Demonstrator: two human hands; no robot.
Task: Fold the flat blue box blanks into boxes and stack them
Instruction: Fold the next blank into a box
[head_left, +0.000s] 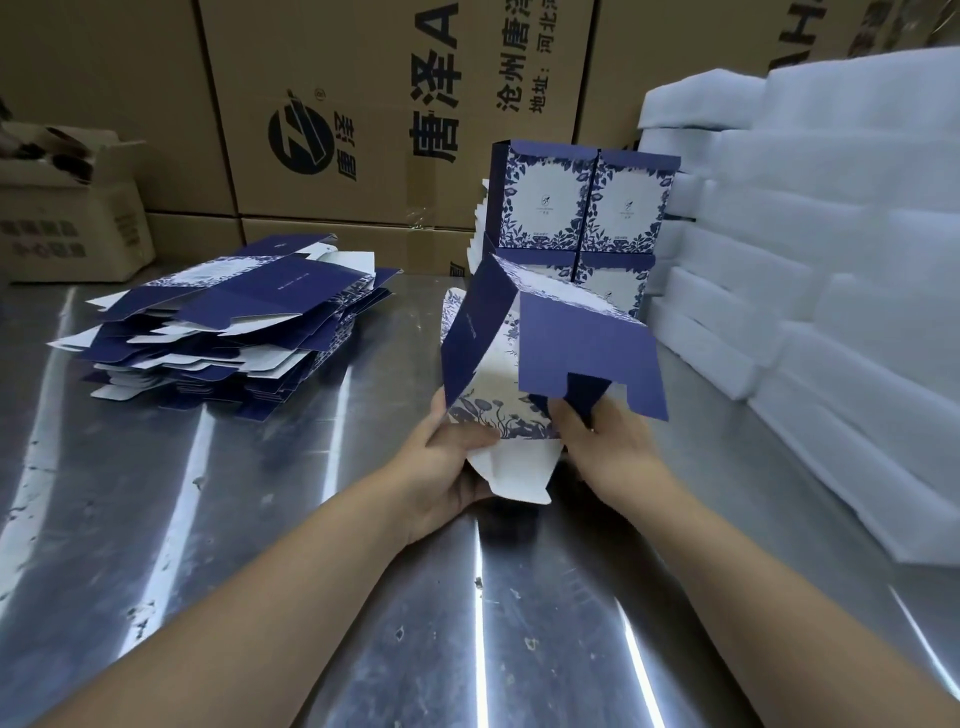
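Left hand (447, 457), right hand (608, 441), glossy box blank (571, 338)

Navy box blank (545, 353) with white floral panels; brown cartons (363, 104); seemingly white foam (831, 260).

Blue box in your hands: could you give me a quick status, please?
Left hand and right hand grip the half-folded blue box. End flaps open. Nothing blocks the folded-box stack.

Scuffed shiny metal table (156, 519), loose pile of flat blue blanks (234, 322) on its left, folded boxes (582, 208) stacked at the back — white foam slabs (831, 270) piled along the right
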